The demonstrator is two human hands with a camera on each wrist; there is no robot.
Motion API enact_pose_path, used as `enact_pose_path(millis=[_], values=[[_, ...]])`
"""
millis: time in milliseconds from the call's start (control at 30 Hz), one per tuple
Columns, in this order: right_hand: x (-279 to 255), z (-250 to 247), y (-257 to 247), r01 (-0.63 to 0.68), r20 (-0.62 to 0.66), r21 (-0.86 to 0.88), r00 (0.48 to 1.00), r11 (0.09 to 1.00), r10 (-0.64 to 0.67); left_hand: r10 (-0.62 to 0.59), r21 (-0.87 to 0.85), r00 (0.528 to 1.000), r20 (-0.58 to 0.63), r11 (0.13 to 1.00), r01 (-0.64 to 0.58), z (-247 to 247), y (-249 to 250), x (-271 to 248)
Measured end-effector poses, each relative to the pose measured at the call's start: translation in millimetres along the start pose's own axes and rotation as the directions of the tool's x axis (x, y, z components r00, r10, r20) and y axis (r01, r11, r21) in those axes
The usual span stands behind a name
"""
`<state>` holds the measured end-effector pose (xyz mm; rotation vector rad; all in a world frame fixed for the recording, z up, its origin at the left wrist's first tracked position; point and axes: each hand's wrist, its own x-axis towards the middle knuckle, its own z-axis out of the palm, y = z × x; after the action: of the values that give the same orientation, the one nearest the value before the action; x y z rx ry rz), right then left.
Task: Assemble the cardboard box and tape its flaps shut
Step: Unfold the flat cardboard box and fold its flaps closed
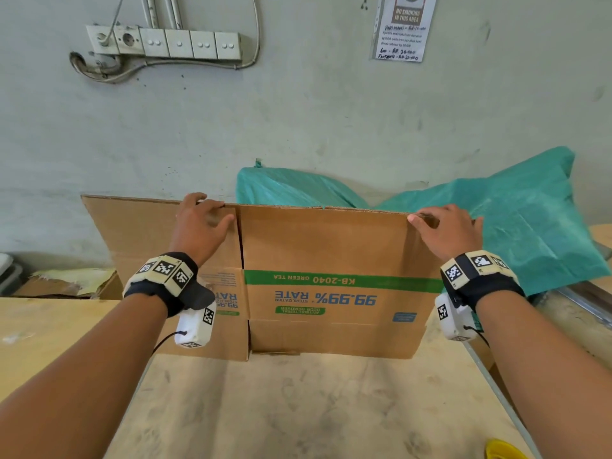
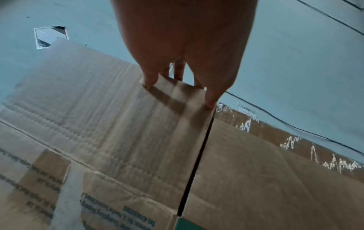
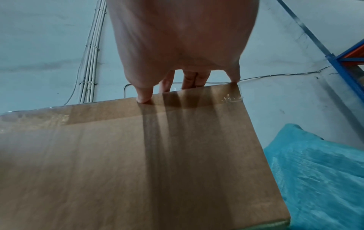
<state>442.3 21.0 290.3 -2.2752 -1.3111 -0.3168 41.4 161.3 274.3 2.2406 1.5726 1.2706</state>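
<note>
A flattened brown cardboard box [image 1: 331, 253] with upside-down green and blue print stands upright on the wooden table [image 1: 298, 409]. Its top flaps point up. My left hand [image 1: 202, 223] grips the top edge of the left flap [image 2: 118, 116], thumb in front, fingers curled over the back. My right hand [image 1: 447, 230] grips the top edge of the wide flap [image 3: 157, 155] near its right corner, fingers over the back and thumb on the front. A dark slit [image 2: 197, 163] divides the two flaps. Old clear tape [image 3: 232, 98] clings to the flap's corner.
A teal plastic sack [image 1: 513, 220] lies behind and right of the box against the grey wall [image 1: 298, 120]. Sockets and cables [image 1: 165, 44] hang on the wall. A yellow object [image 1: 503, 450] peeks in at the table's lower right. Blue shelving [image 3: 346, 62] stands at right.
</note>
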Motion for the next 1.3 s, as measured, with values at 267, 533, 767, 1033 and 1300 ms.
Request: enact_pose_path(millis=[267,533,767,1033,1300], values=[[-4,-2,-5,-0.029,-0.024,0.015,0.999,0.999,0.03,0.048,-0.02,0.997,0.059,0.999,-0.047,-16,4,-6],[-10,-4,-10,-0.047,-0.047,0.011,0.998,0.999,0.048,0.061,-0.083,0.993,0.1,0.995,-0.053,-31,2,-16],[-18,-10,-7,-0.097,-0.029,0.002,0.995,0.995,0.097,0.016,-0.048,0.995,0.102,0.999,-0.011,-37,0,-20],[-25,-19,-5,-0.025,0.065,0.001,0.998,1.0,0.025,-0.219,-0.04,0.97,0.105,0.974,0.225,-24,5,-33],[-17,-30,7,-0.149,0.069,0.094,0.987,0.984,0.142,-0.34,-0.177,0.935,0.103,0.919,0.353,-15,8,-28]])
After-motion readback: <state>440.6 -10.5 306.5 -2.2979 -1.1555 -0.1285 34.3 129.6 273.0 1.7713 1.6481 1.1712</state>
